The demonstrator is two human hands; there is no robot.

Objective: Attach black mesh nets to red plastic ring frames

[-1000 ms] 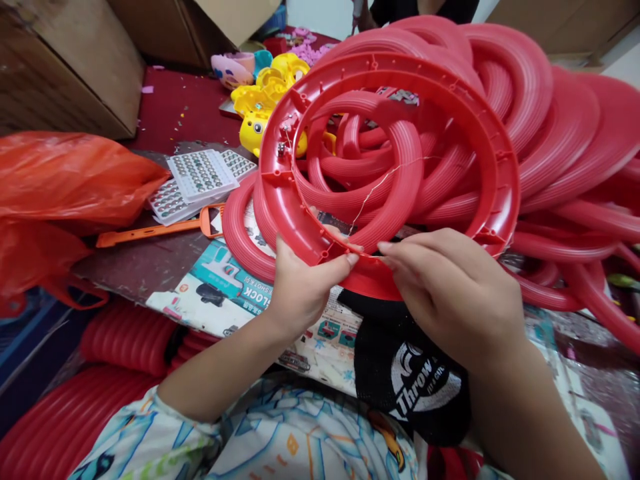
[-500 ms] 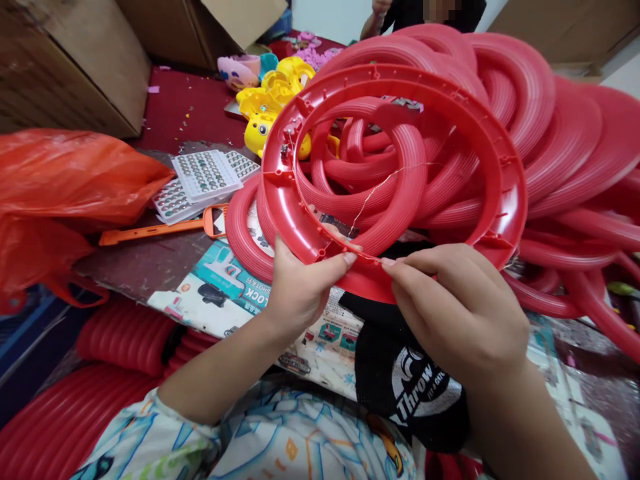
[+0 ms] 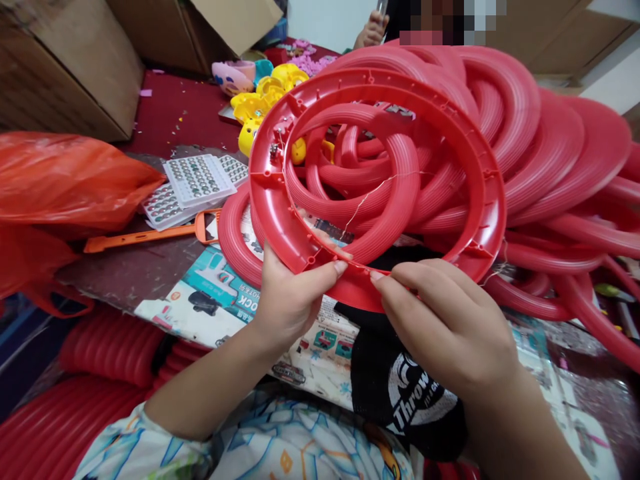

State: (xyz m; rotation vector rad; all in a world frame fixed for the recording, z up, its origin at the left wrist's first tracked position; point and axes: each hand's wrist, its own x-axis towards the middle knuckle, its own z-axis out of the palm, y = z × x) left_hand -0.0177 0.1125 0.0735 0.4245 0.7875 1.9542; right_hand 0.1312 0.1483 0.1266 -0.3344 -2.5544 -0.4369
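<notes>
Your left hand (image 3: 287, 300) has a closed grip on the bottom edge of the big red plastic ring (image 3: 280, 200), held tilted up over the table (image 3: 130, 270). Your right hand (image 3: 450, 327) pinches a thin wire (image 3: 367, 193) at that same edge, just beside your left thumb.

Right hand (image 3: 450, 327) covering the red ring (image 3: 280, 200) rim at six o'clock, thin wire (image 3: 370, 193) too fine to trace (lost near fingertips), cardboard box (image 3: 65, 67) cropped at ten o'clock, co-worker's hand (image 3: 371, 30) cut off at twelve.
</notes>
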